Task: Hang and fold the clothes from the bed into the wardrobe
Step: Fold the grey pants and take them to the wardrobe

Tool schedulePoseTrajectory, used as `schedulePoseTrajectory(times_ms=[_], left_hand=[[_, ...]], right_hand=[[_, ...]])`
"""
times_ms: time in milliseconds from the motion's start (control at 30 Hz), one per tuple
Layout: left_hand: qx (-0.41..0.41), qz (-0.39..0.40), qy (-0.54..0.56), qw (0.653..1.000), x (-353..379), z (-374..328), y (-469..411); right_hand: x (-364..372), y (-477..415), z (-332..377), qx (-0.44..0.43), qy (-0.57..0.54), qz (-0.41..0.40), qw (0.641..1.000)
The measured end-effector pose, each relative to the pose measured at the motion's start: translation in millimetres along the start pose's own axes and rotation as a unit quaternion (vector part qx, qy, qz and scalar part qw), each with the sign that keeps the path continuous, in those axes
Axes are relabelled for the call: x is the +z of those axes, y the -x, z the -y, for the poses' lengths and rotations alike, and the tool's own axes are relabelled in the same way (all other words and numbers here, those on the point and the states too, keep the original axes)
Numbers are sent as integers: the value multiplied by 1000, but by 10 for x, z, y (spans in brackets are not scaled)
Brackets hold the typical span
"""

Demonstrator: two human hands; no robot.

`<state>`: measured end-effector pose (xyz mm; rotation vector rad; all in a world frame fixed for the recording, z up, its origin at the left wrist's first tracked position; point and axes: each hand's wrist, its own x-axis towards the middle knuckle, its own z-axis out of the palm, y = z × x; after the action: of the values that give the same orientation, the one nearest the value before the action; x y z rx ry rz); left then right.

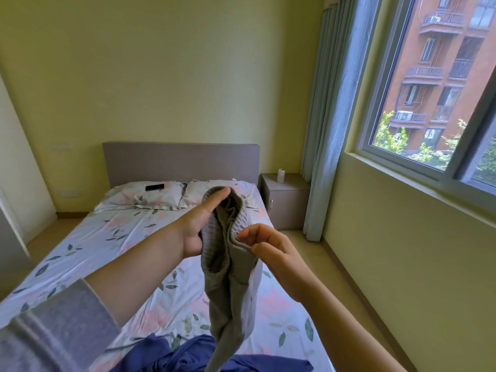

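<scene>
Grey knit sweater (228, 291) hangs beneath: left grip (197, 226) clasps its ribbed hem (208, 238), right grip (271, 248) pinches the opposite edge.

We hold a grey knit garment (228, 264) up over the bed (112, 237). Our left hand (198, 224) reaches inside its ribbed opening, while our right hand (271, 248) pinches the rim. Blue clothes (188, 355) lie on the bed below, and a phone (155, 187) rests on a pillow (145, 196).
</scene>
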<state>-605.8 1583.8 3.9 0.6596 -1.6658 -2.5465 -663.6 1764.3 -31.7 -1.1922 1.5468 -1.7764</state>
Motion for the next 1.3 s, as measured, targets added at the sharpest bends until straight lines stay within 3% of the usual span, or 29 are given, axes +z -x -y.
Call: schedulePoseTrajectory(times_ms=[133, 267, 400, 467, 567, 633, 800, 867, 967, 1133, 1300], left_hand=[[-25, -21, -82, 996, 42, 5, 51], [19, -78, -149, 986, -7, -45, 30], [87, -28, -192, 977, -73, -135, 110], [110, 6, -233, 966, -92, -197, 182], [121, 48, -310, 942, -87, -292, 268], [120, 67, -365, 921, -43, -354, 311], [117, 59, -503, 854, 62, -337, 387], [140, 3, -557, 819, 69, -245, 365], [214, -66, -552, 803, 57, -171, 320], [272, -79, -550, 786, 97, -269, 302], [210, -38, -603, 769, 120, -491, 239]], right_hand=[[96, -20, -90, 2, -38, 4, 999], [132, -20, -174, -12, -46, -5, 999], [-66, -1, -193, -48, 48, -175, 982], [-233, -2, -211, -7, 122, -198, 973], [-309, -38, -217, 75, 111, -76, 988], [-250, -89, -237, 68, 56, -41, 995], [-144, -173, -301, 5, 83, -148, 985], [-125, -186, -294, -14, 100, -163, 981], [-155, -174, -251, -18, 123, -151, 981], [-472, 89, -351, 78, 113, -138, 981], [-602, 426, -882, 261, 65, -173, 947]])
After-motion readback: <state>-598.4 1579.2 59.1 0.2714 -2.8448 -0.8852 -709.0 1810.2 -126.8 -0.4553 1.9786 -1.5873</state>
